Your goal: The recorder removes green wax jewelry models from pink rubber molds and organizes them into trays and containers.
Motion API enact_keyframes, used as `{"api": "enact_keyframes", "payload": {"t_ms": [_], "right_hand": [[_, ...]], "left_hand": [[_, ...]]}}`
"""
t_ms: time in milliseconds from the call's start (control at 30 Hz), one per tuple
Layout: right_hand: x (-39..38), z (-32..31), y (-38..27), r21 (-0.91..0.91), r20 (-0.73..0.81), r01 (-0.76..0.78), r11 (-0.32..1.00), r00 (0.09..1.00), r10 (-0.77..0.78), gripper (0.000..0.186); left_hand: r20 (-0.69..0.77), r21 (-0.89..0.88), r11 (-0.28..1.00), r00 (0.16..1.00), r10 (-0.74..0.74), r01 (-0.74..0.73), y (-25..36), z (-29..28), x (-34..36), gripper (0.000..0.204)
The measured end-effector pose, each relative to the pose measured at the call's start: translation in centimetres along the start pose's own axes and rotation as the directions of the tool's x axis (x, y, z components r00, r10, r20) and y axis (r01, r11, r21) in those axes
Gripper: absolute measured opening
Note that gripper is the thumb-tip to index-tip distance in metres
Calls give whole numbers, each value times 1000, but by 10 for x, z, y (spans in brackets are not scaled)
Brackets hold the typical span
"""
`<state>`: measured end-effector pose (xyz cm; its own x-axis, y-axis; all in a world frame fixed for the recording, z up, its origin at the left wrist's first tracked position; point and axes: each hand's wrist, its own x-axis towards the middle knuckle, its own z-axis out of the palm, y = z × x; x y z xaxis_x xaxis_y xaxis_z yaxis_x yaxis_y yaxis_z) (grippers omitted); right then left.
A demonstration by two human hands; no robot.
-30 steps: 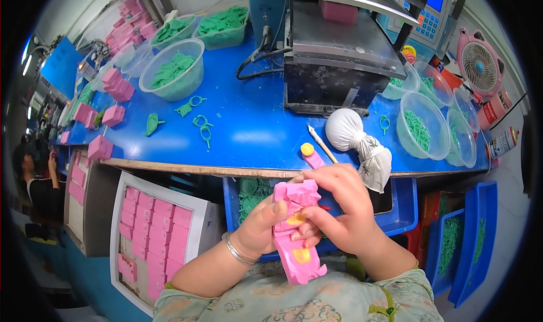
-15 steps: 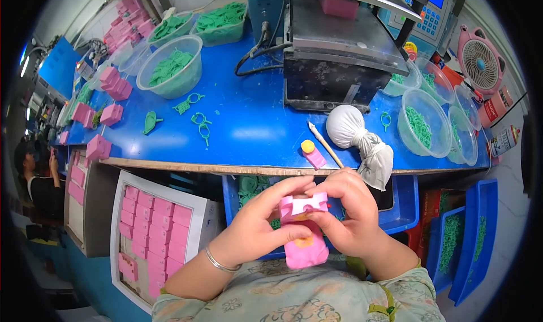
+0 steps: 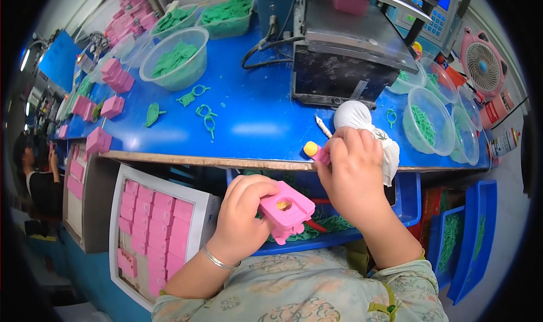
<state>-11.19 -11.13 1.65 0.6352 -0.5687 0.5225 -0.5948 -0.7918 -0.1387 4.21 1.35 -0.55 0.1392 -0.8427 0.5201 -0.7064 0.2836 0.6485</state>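
Below the front edge of the blue desk (image 3: 249, 124), our left hand (image 3: 243, 223) has its grip clamped on a pink plastic block with a yellow piece set in its top face (image 3: 287, 210), held just in front of that edge. To the right, our right hand (image 3: 353, 175) is closed around a small pink tool with a round yellow tip (image 3: 314, 150) right at the desk edge, just before a white tied cloth bundle (image 3: 362, 124).

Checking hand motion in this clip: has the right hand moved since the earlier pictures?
Yes. The right hand has gone up from the pink block to the blue table's front edge, now at the yellow-tipped pink piece.
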Motion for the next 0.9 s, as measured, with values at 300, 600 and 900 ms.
{"api": "enact_keyframes", "payload": {"t_ms": [300,600,900], "right_hand": [[-10,-23,-9,660,-31,49,749,999,-38,25],[-16,-27,-5,649,24,200,734,959,-283,21],[-31,-11,-23,474,-110,245,846,969,-220,37]], "left_hand": [[26,98,987,991,128,-130,-4,0,-1,49],[159,54,995,985,72,-81,0,6,0,44],[305,-130,982,948,-89,134,17,8,1,36]]}}
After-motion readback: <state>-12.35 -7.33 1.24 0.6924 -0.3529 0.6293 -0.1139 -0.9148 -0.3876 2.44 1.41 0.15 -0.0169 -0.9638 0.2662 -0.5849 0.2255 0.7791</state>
